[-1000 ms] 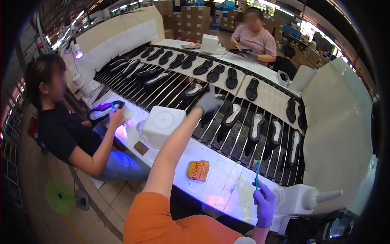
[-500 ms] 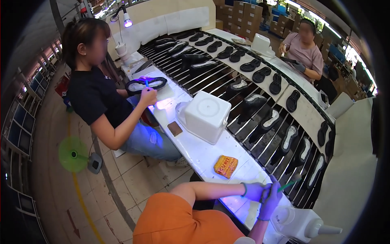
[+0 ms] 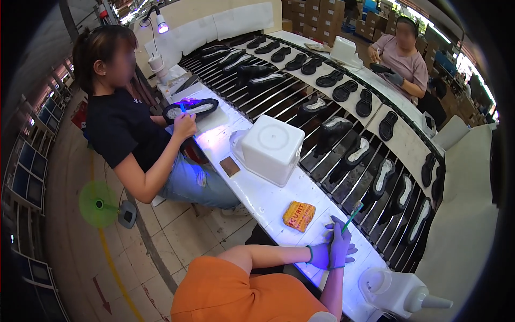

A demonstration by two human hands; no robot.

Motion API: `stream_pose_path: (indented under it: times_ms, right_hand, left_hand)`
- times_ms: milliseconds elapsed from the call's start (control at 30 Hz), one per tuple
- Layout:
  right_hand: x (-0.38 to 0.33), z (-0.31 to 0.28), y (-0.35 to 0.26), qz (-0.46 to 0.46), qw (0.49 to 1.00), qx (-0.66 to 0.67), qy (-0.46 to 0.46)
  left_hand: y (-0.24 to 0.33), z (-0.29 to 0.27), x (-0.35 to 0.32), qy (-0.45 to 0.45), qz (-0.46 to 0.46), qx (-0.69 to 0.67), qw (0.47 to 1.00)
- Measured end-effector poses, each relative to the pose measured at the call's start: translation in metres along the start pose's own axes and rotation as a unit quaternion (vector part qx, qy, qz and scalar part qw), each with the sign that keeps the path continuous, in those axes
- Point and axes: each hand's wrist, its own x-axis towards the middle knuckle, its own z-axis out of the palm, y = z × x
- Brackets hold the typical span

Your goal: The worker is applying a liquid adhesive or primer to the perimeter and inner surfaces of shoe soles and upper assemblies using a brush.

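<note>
My right hand (image 3: pixel 340 244), in a grey-purple glove, is closed on a green-handled brush (image 3: pixel 352 214) whose bristle end points up and away over the table's far edge. Under and against it lies my left hand (image 3: pixel 322 256), gloved the same way. The left fingers stick out spread on the right side of my right hand. Just left of the hands, a crumpled yellow-orange pouch (image 3: pixel 299 216) with red print rests on the white table (image 3: pixel 263 212). A white jug-like container (image 3: pixel 389 290) with a pouring spout lies near my right forearm.
Beyond the table, a roller conveyor (image 3: pixel 343 188) carries several black shoe uppers, some with white insides. Shoe soles (image 3: pixel 343 92) line a far ledge. A white tub (image 3: pixel 272 147) and brown block (image 3: pixel 229 166) stand to the left. One co-worker (image 3: pixel 123 123) brushes a sole; another (image 3: pixel 402 59) works opposite.
Both my hands have shifted left and slightly away along the table, closer to the yellow pouch. The brush has moved with my right hand and points more upward. My left fingers now show spread.
</note>
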Motion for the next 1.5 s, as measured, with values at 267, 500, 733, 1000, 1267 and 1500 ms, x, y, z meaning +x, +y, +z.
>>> stream_pose_path:
  times_ms: [267, 500, 733, 1000, 1267, 1500]
  right_hand:
    - [-0.012, -0.011, 0.001, 0.001, 0.997, 0.077, 0.029]
    - [-0.01, -0.009, -0.006, -0.003, 0.997, 0.074, 0.017]
    - [-0.012, -0.016, -0.003, 0.001, 0.994, 0.112, 0.009]
    - [-0.017, -0.018, -0.008, 0.003, 0.991, 0.131, 0.007]
    - [-0.013, -0.024, -0.001, 0.006, 0.987, 0.163, 0.01]
    - [-0.012, -0.024, 0.001, 0.01, 0.984, 0.179, 0.003]
  left_hand:
    - [0.005, 0.003, 0.0, 0.023, 0.007, -0.021, 0.999]
    - [-0.001, 0.011, -0.002, 0.019, -0.016, -0.035, 0.999]
    - [0.013, -0.01, 0.001, -0.014, -0.041, -0.069, 0.997]
    - [0.02, -0.012, 0.001, -0.024, -0.071, -0.077, 0.994]
    - [-0.001, 0.028, 0.005, 0.078, -0.016, -0.057, 0.995]
    - [-0.003, 0.033, 0.006, 0.099, -0.008, -0.05, 0.994]
